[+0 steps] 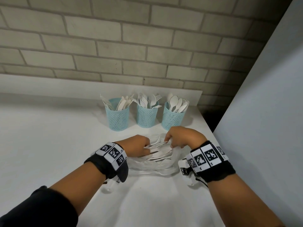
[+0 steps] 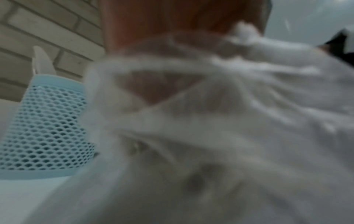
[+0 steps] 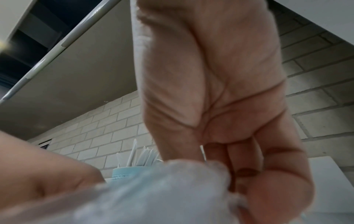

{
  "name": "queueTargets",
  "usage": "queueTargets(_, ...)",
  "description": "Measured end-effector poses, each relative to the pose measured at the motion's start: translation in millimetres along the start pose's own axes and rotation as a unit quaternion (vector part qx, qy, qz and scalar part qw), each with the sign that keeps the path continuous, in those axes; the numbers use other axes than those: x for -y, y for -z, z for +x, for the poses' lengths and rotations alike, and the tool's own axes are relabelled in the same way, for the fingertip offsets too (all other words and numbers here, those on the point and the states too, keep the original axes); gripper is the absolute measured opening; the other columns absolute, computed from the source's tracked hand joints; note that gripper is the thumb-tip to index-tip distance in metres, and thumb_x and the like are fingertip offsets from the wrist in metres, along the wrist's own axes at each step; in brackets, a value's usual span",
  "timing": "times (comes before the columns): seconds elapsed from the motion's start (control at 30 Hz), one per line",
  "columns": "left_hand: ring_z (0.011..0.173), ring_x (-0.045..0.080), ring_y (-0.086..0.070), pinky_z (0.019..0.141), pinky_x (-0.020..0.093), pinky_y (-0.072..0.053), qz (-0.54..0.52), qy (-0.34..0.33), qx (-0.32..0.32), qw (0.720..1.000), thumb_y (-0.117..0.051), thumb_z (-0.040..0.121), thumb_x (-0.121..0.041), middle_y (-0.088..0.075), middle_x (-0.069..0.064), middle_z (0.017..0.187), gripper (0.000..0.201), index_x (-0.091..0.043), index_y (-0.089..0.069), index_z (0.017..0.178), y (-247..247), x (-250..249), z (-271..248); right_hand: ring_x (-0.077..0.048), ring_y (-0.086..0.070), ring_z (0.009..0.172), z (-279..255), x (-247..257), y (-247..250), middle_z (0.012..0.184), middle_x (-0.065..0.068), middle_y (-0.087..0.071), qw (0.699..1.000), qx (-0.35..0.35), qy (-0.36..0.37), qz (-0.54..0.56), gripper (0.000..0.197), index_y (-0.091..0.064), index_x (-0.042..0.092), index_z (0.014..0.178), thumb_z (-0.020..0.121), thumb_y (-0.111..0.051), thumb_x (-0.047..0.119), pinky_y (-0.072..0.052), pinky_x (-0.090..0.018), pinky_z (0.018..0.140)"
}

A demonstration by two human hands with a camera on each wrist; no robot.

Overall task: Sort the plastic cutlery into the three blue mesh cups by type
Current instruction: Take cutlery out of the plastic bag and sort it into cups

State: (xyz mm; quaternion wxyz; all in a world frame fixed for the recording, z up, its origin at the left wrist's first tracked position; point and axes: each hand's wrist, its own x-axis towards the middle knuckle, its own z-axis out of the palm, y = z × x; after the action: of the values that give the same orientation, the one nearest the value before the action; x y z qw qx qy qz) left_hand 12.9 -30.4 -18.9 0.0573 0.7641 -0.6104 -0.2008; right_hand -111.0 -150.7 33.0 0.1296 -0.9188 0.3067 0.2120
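Three blue mesh cups stand in a row at the back: the left cup holds knives, the middle cup forks, the right cup spoons. In front of them lies a clear plastic bag with several white cutlery pieces in its mouth. My left hand reaches into the bag, fingers curled round a bunch of the cutlery. My right hand pinches the bag's edge and holds it up. The left wrist view is blurred by the bag, with one cup at its left.
The white table ends at a brick wall behind the cups. Its right edge runs close past the right cup and my right wrist, with a pale panel beyond a dark gap.
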Motion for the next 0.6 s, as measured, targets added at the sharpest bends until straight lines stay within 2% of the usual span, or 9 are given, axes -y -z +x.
queueTargets(0.07, 0.075, 0.017, -0.042, 0.059, 0.024, -0.031, -0.03, 0.004, 0.0, 1.0, -0.052, 0.091, -0.025, -0.048, -0.004, 0.078, 0.014, -0.012, -0.049, 0.088, 1.3, 1.1, 0.3, -0.011, -0.048, 0.06, 0.0, 0.2, 0.6, 0.096, -0.001, -0.05, 1.0, -0.003, 0.0, 0.001, 0.041, -0.059, 0.019, 0.126, 0.088, -0.06, 0.005, -0.042, -0.016, 0.053)
queueTargets(0.1, 0.071, 0.016, -0.04, 0.055, 0.022, -0.029, -0.037, 0.008, 0.001, 0.999, -0.052, 0.091, -0.024, -0.042, -0.006, 0.072, 0.017, -0.013, -0.044, 0.082, 1.4, 1.5, 0.4, -0.01, -0.046, 0.058, -0.1, 0.0, 0.9, 0.096, -0.001, -0.05, 1.0, -0.005, 0.001, 0.001, 0.04, -0.059, 0.019, 0.126, 0.088, -0.06, 0.006, -0.041, -0.016, 0.052)
queueTargets(0.2, 0.059, 0.011, -0.03, 0.053, 0.023, -0.024, -0.051, 0.006, 0.003, 0.999, -0.051, 0.091, -0.023, -0.035, -0.005, 0.066, 0.033, -0.017, -0.032, 0.065, 2.1, 4.2, 0.8, -0.01, -0.046, 0.056, -0.5, -1.2, 1.8, 0.096, -0.001, -0.051, 1.0, -0.009, 0.002, 0.001, 0.041, -0.058, 0.02, 0.127, 0.088, -0.06, 0.007, -0.04, -0.016, 0.05)
queueTargets(0.3, 0.056, 0.009, -0.028, 0.054, 0.024, -0.024, -0.087, 0.007, -0.002, 0.996, -0.054, 0.089, -0.021, -0.034, -0.004, 0.063, 0.038, -0.017, -0.03, 0.06, 4.8, 6.7, 1.2, -0.009, -0.047, 0.056, -1.9, -3.6, 3.1, 0.096, -0.001, -0.051, 1.0, -0.018, 0.004, 0.007, 0.041, -0.058, 0.019, 0.127, 0.087, -0.061, 0.009, -0.038, -0.016, 0.05)
queueTargets(0.43, 0.058, 0.009, -0.041, 0.057, 0.023, -0.033, -0.141, 0.024, -0.008, 0.99, -0.056, 0.088, -0.02, -0.045, -0.004, 0.063, 0.034, -0.017, -0.035, 0.061, 6.8, 8.8, 0.6, -0.007, -0.046, 0.057, -3.3, -5.6, 2.9, 0.094, -0.001, -0.056, 0.999, -0.029, 0.018, 0.008, 0.041, -0.058, 0.017, 0.126, 0.086, -0.064, 0.014, -0.035, -0.016, 0.049)
queueTargets(0.53, 0.072, 0.009, -0.061, 0.066, 0.015, -0.043, -0.218, 0.011, 0.001, 0.976, -0.054, 0.092, -0.017, -0.064, -0.002, 0.08, 0.025, -0.016, -0.042, 0.07, 9.9, 9.1, -4.1, -0.01, -0.05, 0.064, -3.6, -7.3, 3.8, 0.104, -0.004, -0.064, 0.999, -0.037, 0.027, 0.011, 0.038, -0.06, 0.016, 0.123, 0.085, -0.065, 0.019, -0.036, -0.017, 0.052)
queueTargets(0.6, 0.064, -0.002, -0.059, 0.057, 0.005, -0.038, -0.241, -0.004, -0.005, 0.97, -0.052, 0.094, -0.016, -0.066, -0.004, 0.08, 0.014, -0.011, -0.05, 0.081, 14.9, 8.7, -8.3, -0.01, -0.051, 0.062, -4.0, -10.5, 6.5, 0.095, -0.002, -0.063, 0.999, -0.029, 0.037, 0.025, 0.033, -0.062, 0.016, 0.117, 0.085, -0.065, 0.022, -0.037, -0.018, 0.051)
